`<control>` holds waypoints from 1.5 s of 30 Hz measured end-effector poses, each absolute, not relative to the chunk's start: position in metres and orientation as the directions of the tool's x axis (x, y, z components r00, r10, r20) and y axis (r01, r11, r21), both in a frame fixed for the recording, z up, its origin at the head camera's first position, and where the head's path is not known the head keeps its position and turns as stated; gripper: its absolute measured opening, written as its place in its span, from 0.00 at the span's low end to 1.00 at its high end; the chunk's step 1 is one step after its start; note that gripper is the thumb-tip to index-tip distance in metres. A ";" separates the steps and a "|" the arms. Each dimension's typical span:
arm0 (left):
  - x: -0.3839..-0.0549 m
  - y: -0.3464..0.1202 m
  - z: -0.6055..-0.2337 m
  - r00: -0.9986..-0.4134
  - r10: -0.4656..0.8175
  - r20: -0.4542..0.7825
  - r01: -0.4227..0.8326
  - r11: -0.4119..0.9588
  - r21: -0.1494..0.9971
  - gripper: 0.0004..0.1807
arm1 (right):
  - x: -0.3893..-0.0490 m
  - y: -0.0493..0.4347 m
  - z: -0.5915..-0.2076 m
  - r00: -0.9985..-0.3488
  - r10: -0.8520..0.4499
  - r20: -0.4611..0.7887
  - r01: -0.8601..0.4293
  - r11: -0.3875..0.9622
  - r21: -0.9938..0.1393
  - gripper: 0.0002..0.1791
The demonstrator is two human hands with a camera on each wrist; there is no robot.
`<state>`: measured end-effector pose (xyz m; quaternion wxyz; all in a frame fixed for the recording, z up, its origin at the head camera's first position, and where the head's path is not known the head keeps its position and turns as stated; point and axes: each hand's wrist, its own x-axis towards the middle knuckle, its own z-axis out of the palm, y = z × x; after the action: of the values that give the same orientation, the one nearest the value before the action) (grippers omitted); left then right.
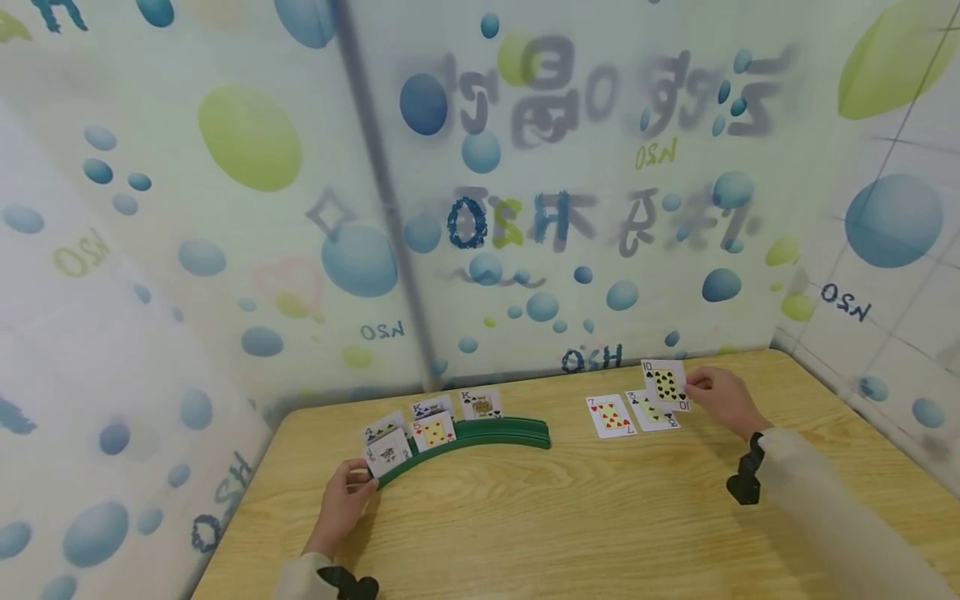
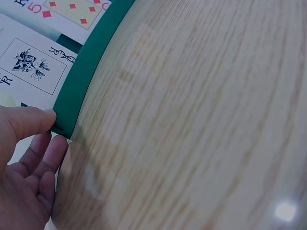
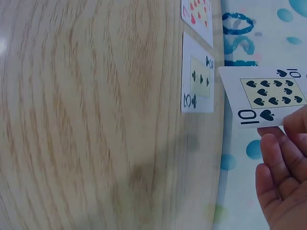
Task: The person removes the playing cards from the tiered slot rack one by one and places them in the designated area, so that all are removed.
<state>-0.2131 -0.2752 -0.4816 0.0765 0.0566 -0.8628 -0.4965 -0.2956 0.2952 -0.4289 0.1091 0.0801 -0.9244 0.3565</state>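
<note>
My right hand pinches a ten of spades playing card by its edge between thumb and fingers, raised above the table. In the head view it partly covers a three of clubs. A seven of hearts lies beside that one. At the left, my left hand grips the near end of a curved green card holder, thumb on top. A joker card and a five of diamonds stand in the holder's front row. Behind them stand a four and two kings, one a king farther right.
The wooden table reaches back to a wall covered with blue and green drops. More patterned wall rises along the left and right sides. Dark straps with mounts, such as the right wrist strap, sit over both pale sleeves.
</note>
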 end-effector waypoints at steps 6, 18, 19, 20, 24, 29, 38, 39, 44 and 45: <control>-0.213 -0.273 -0.477 -0.982 -0.186 0.030 -0.072 0.518 0.852 0.17 | -0.300 0.309 -0.435 -0.967 -0.047 0.251 -0.199 0.756 -0.624 0.11; -0.213 -0.273 -0.477 -0.981 -0.192 0.024 -0.081 0.519 0.851 0.16 | -0.298 0.327 -0.446 -0.984 0.009 0.179 -0.108 0.766 -0.634 0.16; -0.213 -0.273 -0.477 -0.981 -0.190 0.024 -0.080 0.521 0.850 0.16 | -0.298 0.327 -0.447 -0.984 0.011 0.176 -0.105 0.766 -0.634 0.16; -0.213 -0.273 -0.478 -0.981 -0.190 0.025 -0.079 0.522 0.849 0.16 | -0.298 0.328 -0.448 -0.985 0.016 0.173 -0.099 0.769 -0.632 0.16; -0.214 -0.274 -0.479 -0.979 -0.201 0.021 -0.089 0.524 0.847 0.16 | -0.302 0.329 -0.457 -0.986 0.055 0.155 -0.055 0.779 -0.625 0.17; -0.213 -0.273 -0.480 -0.978 -0.204 0.034 -0.078 0.517 0.852 0.16 | -0.308 0.330 -0.470 -0.983 0.128 0.130 0.019 0.782 -0.624 0.17; -0.214 -0.273 -0.481 -0.976 -0.217 0.028 -0.089 0.511 0.855 0.15 | -0.313 0.333 -0.481 -0.979 0.179 0.102 0.079 0.783 -0.616 0.17; -0.215 -0.273 -0.481 -0.976 -0.217 0.027 -0.090 0.510 0.855 0.15 | -0.314 0.332 -0.483 -0.977 0.185 0.107 0.081 0.785 -0.614 0.17; -0.216 -0.274 -0.482 -0.977 -0.211 0.020 -0.094 0.512 0.854 0.15 | -0.317 0.332 -0.488 -0.968 0.220 0.122 0.101 0.783 -0.614 0.16; -0.216 -0.274 -0.482 -0.977 -0.213 0.018 -0.096 0.512 0.854 0.15 | -0.317 0.332 -0.488 -0.967 0.223 0.120 0.104 0.782 -0.614 0.16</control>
<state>-0.2162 -0.2743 -0.4823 0.0601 0.0890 -0.8673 -0.4860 -0.3172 0.3318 -0.4882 0.0935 -0.0868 -0.9394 0.3182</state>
